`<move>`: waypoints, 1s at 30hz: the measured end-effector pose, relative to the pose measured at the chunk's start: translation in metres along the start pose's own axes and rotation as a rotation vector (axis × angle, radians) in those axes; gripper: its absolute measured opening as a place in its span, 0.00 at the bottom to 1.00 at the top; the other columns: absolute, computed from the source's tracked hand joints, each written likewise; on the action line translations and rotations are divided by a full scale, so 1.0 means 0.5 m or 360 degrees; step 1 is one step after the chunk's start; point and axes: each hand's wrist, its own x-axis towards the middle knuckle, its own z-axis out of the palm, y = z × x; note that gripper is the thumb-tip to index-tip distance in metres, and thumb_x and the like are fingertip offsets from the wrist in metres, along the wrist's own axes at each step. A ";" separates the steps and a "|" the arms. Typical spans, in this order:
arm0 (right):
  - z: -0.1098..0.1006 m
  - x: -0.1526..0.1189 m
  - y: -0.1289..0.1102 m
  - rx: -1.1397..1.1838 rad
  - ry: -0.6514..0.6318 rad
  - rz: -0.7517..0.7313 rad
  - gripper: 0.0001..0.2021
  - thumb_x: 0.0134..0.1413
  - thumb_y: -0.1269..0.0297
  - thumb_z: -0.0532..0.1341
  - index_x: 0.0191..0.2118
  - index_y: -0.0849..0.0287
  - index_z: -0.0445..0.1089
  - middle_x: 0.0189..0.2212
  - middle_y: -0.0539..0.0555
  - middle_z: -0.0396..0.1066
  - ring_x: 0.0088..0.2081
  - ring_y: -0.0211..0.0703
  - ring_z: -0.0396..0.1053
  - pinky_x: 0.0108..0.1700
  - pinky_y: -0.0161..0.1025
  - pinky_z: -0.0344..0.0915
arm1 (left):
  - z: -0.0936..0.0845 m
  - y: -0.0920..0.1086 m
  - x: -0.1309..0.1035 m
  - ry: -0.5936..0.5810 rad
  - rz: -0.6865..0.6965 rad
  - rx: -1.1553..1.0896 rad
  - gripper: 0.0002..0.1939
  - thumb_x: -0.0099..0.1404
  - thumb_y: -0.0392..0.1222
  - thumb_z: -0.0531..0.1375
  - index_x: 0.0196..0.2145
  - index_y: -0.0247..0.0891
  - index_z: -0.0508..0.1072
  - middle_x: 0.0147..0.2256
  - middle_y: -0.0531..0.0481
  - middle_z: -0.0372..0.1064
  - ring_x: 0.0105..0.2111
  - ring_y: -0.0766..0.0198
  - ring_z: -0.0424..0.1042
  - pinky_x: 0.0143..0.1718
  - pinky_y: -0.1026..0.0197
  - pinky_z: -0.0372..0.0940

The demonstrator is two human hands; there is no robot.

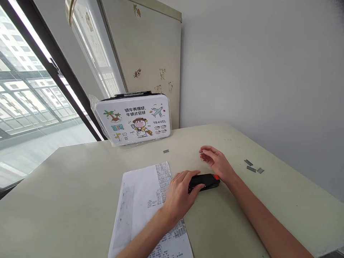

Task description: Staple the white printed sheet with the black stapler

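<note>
A black stapler (206, 181) with a red-orange piece at its right end lies on the table. My left hand (180, 188) is wrapped around its left part, fingers over the far side and thumb along the near side. The left end is hidden under my palm. Just beyond the stapler hovers my right hand (216, 163), its fingers loosely bent and apart, with nothing visible in them. Printed sheets of paper (142, 186) lie to the left of the stapler, partly beneath my left hand and forearm.
Several strips of staples (251, 168) lie on the right of the pale table (80, 193); another staple strip (166, 151) is farther back. A white cartoon-printed case (134, 120) in clear plastic stands at the back, before a worn fridge-like cabinet (153, 46). A wall borders the right side.
</note>
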 end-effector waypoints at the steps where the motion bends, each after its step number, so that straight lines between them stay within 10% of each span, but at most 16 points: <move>1: 0.001 -0.003 -0.007 0.0000 0.0009 -0.0022 0.16 0.52 0.48 0.71 0.40 0.52 0.76 0.41 0.54 0.78 0.40 0.46 0.75 0.44 0.44 0.72 | -0.006 -0.004 -0.005 -0.0018 0.0012 -0.0014 0.20 0.73 0.47 0.64 0.60 0.50 0.68 0.51 0.47 0.76 0.50 0.50 0.76 0.52 0.45 0.72; 11: 0.050 -0.046 -0.069 0.0201 -0.0128 -0.0198 0.26 0.70 0.39 0.49 0.59 0.45 0.73 0.67 0.51 0.67 0.70 0.52 0.60 0.69 0.53 0.60 | -0.066 -0.049 -0.095 -0.0206 -0.0004 0.0012 0.32 0.73 0.45 0.64 0.68 0.51 0.55 0.62 0.43 0.66 0.62 0.47 0.67 0.61 0.42 0.68; 30: 0.024 -0.033 -0.044 0.0327 -0.0369 0.0116 0.31 0.67 0.34 0.52 0.50 0.55 0.80 0.49 0.59 0.80 0.49 0.53 0.77 0.55 0.48 0.69 | -0.041 -0.031 -0.036 -0.0115 0.0091 0.0257 0.10 0.69 0.39 0.68 0.47 0.40 0.75 0.46 0.47 0.76 0.50 0.50 0.73 0.50 0.45 0.70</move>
